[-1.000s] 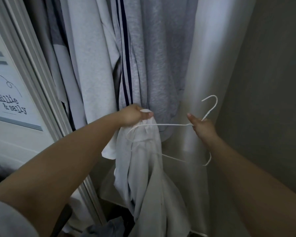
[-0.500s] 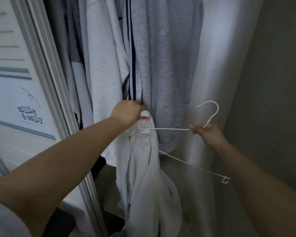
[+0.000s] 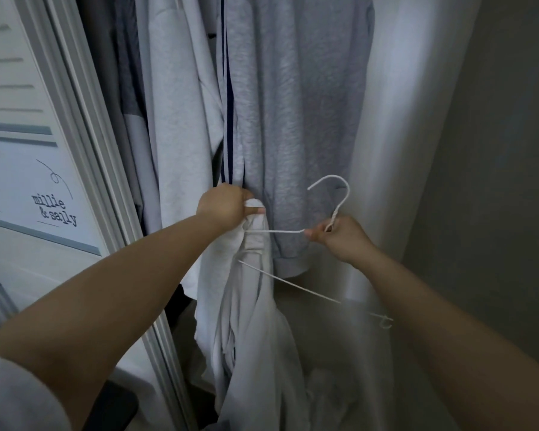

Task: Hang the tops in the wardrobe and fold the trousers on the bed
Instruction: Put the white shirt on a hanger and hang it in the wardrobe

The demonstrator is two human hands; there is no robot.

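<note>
A white top (image 3: 255,331) hangs limp in front of the open wardrobe. My left hand (image 3: 226,206) grips its bunched upper part. My right hand (image 3: 339,237) holds a thin white wire hanger (image 3: 293,283) at the base of its hook. The hanger's left end is tucked inside the top, and its lower bar slants down to the right, out in the open. The hook curls up above my right hand.
Several grey and white garments (image 3: 293,119) hang in the wardrobe just behind my hands, one with dark blue stripes (image 3: 227,104). The white wardrobe door frame (image 3: 84,150) stands at left, a white side panel (image 3: 395,150) and grey wall (image 3: 495,181) at right.
Both hands have risen slightly with the top and hanger. The hanger has swung so its lower bar now slants down to the right; its left end stays in the top.
</note>
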